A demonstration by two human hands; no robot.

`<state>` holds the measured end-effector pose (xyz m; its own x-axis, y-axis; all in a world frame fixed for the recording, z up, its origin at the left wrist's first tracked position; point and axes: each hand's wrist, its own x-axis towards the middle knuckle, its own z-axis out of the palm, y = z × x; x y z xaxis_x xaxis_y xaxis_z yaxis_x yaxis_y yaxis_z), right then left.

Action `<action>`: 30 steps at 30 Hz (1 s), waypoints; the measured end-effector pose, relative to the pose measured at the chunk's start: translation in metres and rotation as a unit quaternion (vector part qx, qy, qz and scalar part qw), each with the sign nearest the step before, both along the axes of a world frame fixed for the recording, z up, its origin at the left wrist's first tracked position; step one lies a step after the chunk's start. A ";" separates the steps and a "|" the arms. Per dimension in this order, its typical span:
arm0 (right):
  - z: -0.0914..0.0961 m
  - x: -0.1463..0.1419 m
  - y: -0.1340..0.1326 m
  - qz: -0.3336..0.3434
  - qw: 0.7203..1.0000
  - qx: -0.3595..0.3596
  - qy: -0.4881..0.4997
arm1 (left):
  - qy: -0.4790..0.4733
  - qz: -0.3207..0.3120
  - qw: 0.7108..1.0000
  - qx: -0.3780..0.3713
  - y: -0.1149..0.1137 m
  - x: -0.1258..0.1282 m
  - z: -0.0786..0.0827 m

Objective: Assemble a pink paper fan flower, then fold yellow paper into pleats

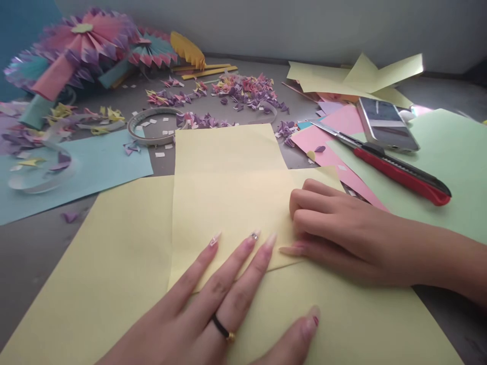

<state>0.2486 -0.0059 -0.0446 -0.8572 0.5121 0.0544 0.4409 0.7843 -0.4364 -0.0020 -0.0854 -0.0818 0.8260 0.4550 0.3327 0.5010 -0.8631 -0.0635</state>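
Observation:
A pale yellow sheet of paper (228, 187) with a crease across it lies on top of a larger yellow sheet (125, 243). My left hand (216, 309), wearing a black ring, rests flat with spread fingers on the lower part of the smaller sheet; its thumb lies over the large sheet. At the right side of the smaller sheet, my right hand (342, 228) is closed, fingers curled down against the paper and thumb pointing left. Its fingertips are hidden, so I cannot tell whether they pinch anything.
A red and black utility knife (403, 172), blade out, lies right beside a phone (388, 124) on green and pink paper. Behind are a tape roll (133, 124), purple and pink paper scraps (247, 91), folded paper rosettes (91, 40) and more yellow sheets (323, 76). Blue paper (99, 162) lies left.

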 end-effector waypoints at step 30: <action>0.001 -0.002 0.003 0.013 0.999 -0.001 -0.037 | -0.032 0.014 0.999 0.018 -0.007 0.003 -0.006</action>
